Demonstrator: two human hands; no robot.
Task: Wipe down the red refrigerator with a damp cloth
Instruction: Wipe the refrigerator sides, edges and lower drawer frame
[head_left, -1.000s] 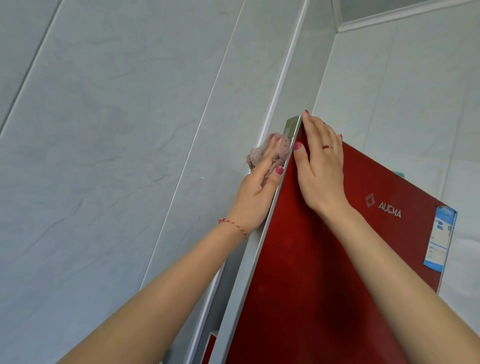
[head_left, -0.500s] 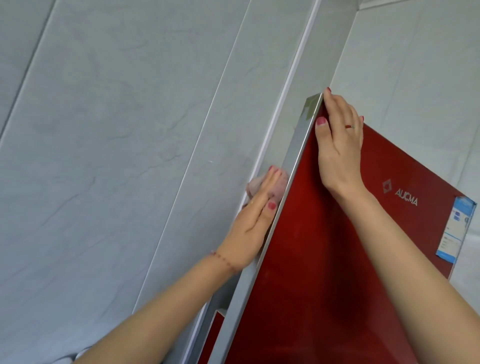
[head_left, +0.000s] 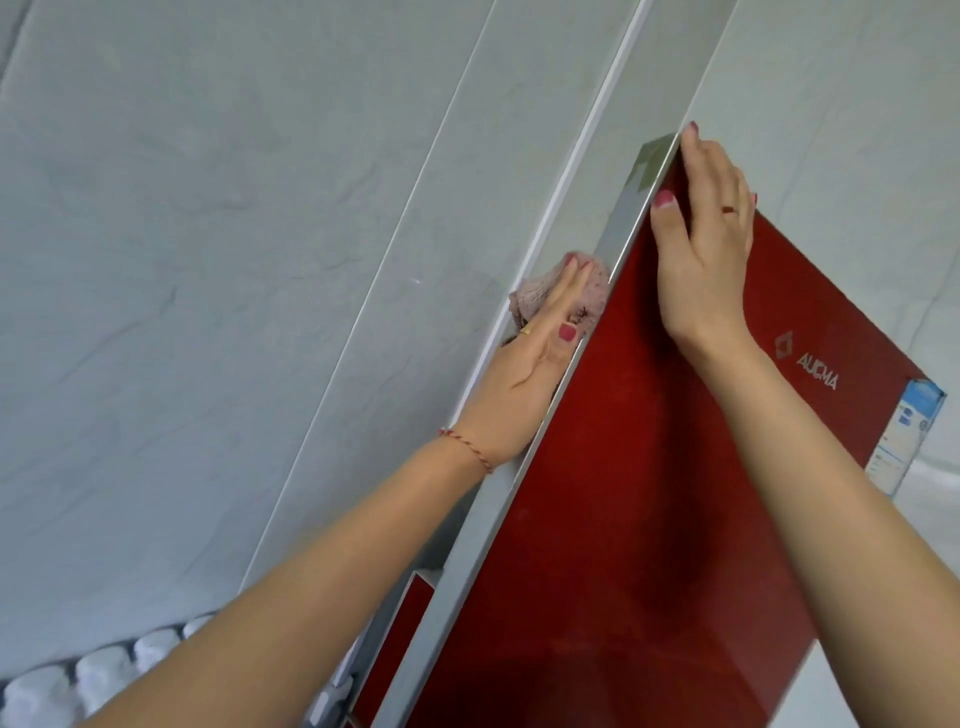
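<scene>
Left hand (head_left: 524, 374) presses the cloth (head_left: 550, 291) flat-fingered against the refrigerator (head_left: 649, 493) edge; right hand (head_left: 711, 244), open, steadies its corner; cloth may slip behind.

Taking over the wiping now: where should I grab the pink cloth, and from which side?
Take the bunched edge of the pink cloth sticking out above the left hand, coming from the wall side; the rest is pinned flat against the fridge's silver side strip.
</scene>
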